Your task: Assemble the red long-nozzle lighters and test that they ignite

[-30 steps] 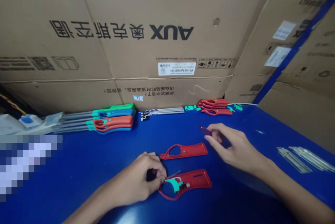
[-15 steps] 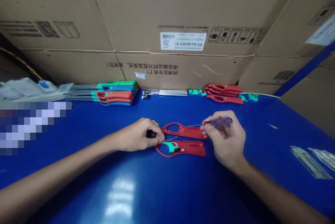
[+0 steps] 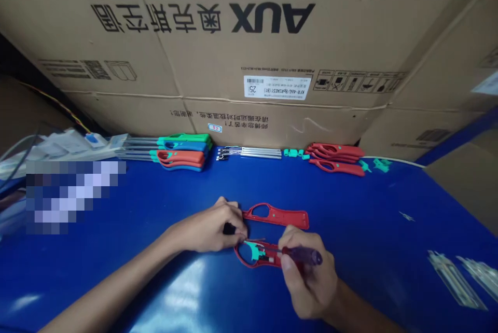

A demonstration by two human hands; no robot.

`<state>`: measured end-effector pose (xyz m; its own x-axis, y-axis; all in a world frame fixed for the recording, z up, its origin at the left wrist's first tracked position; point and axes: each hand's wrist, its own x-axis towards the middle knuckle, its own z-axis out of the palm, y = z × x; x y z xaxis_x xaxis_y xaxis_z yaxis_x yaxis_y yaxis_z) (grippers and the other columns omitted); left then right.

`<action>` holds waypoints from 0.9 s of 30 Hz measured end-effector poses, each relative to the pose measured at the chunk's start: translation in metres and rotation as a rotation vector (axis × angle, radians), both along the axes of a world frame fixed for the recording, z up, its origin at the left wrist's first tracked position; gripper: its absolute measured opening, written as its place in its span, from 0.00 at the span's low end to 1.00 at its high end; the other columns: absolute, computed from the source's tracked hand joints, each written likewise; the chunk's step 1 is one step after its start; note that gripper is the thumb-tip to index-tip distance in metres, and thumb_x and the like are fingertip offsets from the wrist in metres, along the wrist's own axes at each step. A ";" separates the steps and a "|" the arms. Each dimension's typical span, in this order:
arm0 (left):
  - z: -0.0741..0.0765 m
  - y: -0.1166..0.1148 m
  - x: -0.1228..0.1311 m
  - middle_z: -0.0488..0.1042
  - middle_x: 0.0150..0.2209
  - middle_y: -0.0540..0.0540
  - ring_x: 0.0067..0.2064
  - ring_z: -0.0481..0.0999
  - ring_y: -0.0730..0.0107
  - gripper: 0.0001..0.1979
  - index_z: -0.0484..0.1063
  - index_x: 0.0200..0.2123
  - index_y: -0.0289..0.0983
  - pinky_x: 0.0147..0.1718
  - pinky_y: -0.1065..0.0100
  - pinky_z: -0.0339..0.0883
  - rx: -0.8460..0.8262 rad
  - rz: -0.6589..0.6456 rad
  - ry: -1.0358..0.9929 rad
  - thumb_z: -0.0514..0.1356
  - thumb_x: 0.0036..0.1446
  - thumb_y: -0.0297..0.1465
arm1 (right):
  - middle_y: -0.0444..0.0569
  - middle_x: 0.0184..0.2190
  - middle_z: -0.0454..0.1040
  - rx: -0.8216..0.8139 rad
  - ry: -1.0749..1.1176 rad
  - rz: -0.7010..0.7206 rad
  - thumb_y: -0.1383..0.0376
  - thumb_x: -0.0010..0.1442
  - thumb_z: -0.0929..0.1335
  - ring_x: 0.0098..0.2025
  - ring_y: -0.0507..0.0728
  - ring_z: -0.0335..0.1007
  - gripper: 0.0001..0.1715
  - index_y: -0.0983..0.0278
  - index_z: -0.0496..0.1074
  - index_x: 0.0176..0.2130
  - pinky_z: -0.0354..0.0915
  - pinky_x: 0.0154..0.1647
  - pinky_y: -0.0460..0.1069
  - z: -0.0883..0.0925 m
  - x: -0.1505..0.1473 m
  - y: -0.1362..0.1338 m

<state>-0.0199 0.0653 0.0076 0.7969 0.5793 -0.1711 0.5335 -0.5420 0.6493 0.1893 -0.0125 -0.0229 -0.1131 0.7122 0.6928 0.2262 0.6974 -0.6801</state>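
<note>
- We look down on a glossy blue surface point(image 3: 389, 239), its sheen throwing pale patches of light near the front edge, and its far edge runs against stacked cardboard cartons point(image 3: 249, 47) printed with black AUX lettering and a white barcode label
- Our left hand point(image 3: 206, 229) sits near the middle of the surface, fingers curled together around a small black part point(image 3: 229, 229), with the fingertips at the left end of the lower red lighter shell point(image 3: 249, 255)
- Our right hand point(image 3: 307, 276) is closed around a screwdriver point(image 3: 305, 256) with a translucent purple handle; its thin metal shaft points left into the lower red lighter shell
- The lower red lighter shell lies flat, open side up, near the front of the surface, with a curved teal insert point(image 3: 254, 251) seated at its looped end
- An upper red lighter shell point(image 3: 280, 216), a matte plastic half with an oval opening, lies just behind it, apart from the lower one
- Along the far edge, left to right, lie assembled green, blue and orange lighters point(image 3: 181, 151) with metal nozzles, bright metal rods point(image 3: 260, 153), small teal pieces point(image 3: 292, 153) and a stack of red shells point(image 3: 336, 159)
- Loose metal strips point(image 3: 455, 278) lie near the right edge, and papers point(image 3: 66, 143) sit at the far left corner
</note>
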 end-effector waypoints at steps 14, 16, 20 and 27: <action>-0.009 -0.017 -0.016 0.76 0.32 0.51 0.38 0.72 0.71 0.05 0.74 0.30 0.36 0.52 0.60 0.52 -0.012 -0.085 -0.029 0.59 0.57 0.24 | 0.44 0.23 0.71 -0.038 -0.152 -0.043 0.75 0.52 0.64 0.20 0.52 0.70 0.17 0.62 0.62 0.42 0.69 0.21 0.47 0.020 0.007 -0.005; -0.011 -0.015 -0.015 0.77 0.32 0.52 0.39 0.73 0.71 0.05 0.74 0.30 0.37 0.55 0.57 0.49 -0.036 -0.070 -0.015 0.59 0.56 0.24 | 0.43 0.23 0.71 -0.107 -0.194 -0.020 0.74 0.53 0.64 0.20 0.51 0.69 0.16 0.60 0.61 0.41 0.68 0.20 0.46 0.016 0.011 -0.006; -0.013 -0.015 -0.014 0.76 0.34 0.54 0.41 0.73 0.72 0.06 0.74 0.31 0.40 0.61 0.53 0.38 -0.068 -0.014 0.029 0.59 0.57 0.24 | 0.43 0.26 0.73 -0.209 -0.253 -0.015 0.72 0.56 0.65 0.22 0.51 0.70 0.14 0.58 0.61 0.42 0.68 0.21 0.44 0.000 0.014 -0.008; -0.007 -0.017 -0.010 0.73 0.34 0.52 0.41 0.71 0.72 0.10 0.73 0.35 0.40 0.57 0.60 0.48 0.025 -0.033 0.025 0.53 0.64 0.27 | 0.43 0.28 0.76 -0.271 -0.218 -0.060 0.73 0.57 0.67 0.29 0.52 0.75 0.15 0.57 0.63 0.42 0.72 0.29 0.44 -0.001 0.011 -0.012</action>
<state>-0.0301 0.0485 0.0002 0.8114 0.5571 -0.1771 0.5310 -0.5757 0.6218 0.2006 -0.0247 -0.0234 -0.1899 0.8770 0.4414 0.4220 0.4788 -0.7698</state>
